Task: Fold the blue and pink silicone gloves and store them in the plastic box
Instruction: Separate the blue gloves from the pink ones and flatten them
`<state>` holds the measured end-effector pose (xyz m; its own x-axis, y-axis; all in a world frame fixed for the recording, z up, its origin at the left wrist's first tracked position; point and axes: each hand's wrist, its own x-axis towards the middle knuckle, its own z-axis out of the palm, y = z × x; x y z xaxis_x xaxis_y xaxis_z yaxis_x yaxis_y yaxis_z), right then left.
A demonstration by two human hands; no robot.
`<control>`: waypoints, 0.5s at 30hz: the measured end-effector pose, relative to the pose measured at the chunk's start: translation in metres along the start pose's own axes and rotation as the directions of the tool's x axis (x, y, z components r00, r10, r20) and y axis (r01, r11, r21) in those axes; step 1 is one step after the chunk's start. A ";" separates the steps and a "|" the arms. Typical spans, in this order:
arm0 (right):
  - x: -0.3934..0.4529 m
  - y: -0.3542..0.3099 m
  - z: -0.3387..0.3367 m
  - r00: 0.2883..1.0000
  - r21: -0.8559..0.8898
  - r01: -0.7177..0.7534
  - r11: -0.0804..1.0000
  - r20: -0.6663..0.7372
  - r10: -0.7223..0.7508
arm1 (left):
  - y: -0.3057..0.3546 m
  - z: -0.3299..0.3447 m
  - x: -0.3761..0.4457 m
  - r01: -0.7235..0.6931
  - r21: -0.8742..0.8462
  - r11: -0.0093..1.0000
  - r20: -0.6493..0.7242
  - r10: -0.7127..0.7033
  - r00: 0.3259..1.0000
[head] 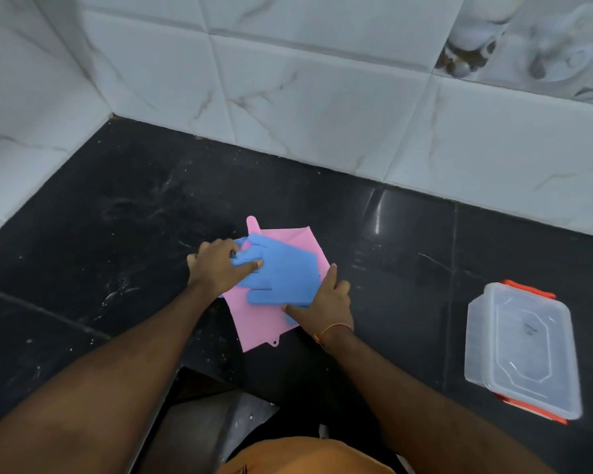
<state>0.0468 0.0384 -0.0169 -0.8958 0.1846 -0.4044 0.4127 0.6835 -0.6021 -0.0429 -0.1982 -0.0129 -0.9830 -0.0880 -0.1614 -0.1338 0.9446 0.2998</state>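
Blue silicone glove (pixel 281 271) lies on top of the pink silicone glove (pixel 271 302), the pair stacked on a black stone countertop (pixel 117 234) and pinned there by both hands. The left hand (pixel 220 265) presses down on the finger end of the blue glove, its fingers bunched over crumpled blue material and its thumb laid flat across the glove's middle; whether those fingers actually pinch the material or only press on it cannot be told. The right hand (pixel 326 302) sits at the opposite, cuff side, fingers spread and flat, with the index finger along the cuff edge and the thumb on the pink glove just below the blue one. It clasps nothing, only holds the layers down. A thin thread bracelet (pixel 329 331) circles the right wrist.

Beyond the left hand, one pink finger pokes out past the blue glove toward the wall. Below the right hand's thumb the pink cuff runs to the counter's front edge, a small hanging tab with a hole at its rim.

Well off to the right of the right hand stands the clear plastic box (pixel 524 347), its lid on and orange-red clasps at both ends. Nothing lies between the gloves and the box. White marble-patterned wall tiles (pixel 322 114) rise behind the counter.
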 end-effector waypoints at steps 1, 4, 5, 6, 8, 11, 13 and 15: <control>-0.002 0.002 -0.002 0.999 -0.059 0.025 0.998 -0.028 -0.027 | -0.001 -0.002 0.000 -0.038 0.016 0.999 -0.001 0.038 0.999; -0.008 0.005 -0.008 0.980 -0.095 0.182 0.979 -0.065 -0.188 | 0.005 -0.009 0.000 -0.139 -0.207 0.968 0.084 0.159 0.984; -0.009 0.008 -0.011 0.964 -0.067 0.257 0.964 -0.048 -0.260 | 0.012 -0.013 -0.001 -0.149 -0.327 0.933 0.138 0.203 0.969; -0.011 0.010 -0.014 0.944 -0.033 0.330 0.943 -0.017 -0.331 | 0.021 -0.017 -0.002 -0.147 -0.428 0.892 0.190 0.248 0.950; -0.016 0.015 -0.020 0.897 0.047 0.439 0.897 0.036 -0.441 | 0.048 -0.027 -0.007 -0.079 -0.607 0.791 0.293 0.314 0.903; -0.023 0.022 -0.030 0.894 0.303 0.418 0.856 0.028 -0.447 | 0.100 -0.035 -0.020 0.133 -0.791 0.597 0.422 0.374 0.826; -0.027 0.025 -0.036 0.938 0.447 0.326 0.833 -0.041 -0.345 | 0.129 -0.031 -0.027 0.259 -0.856 0.448 0.462 0.438 0.771; -0.030 0.033 -0.049 0.979 0.610 0.205 0.765 -0.142 -0.149 | 0.154 -0.023 -0.034 0.312 -0.879 0.361 0.464 0.494 0.736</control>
<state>0.0791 0.0897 0.0088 -0.9615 0.1795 -0.2081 0.2329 0.1302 -0.9638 -0.0326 -0.0570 0.0604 -0.7306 0.5482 -0.4070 -0.4658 0.0357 0.8842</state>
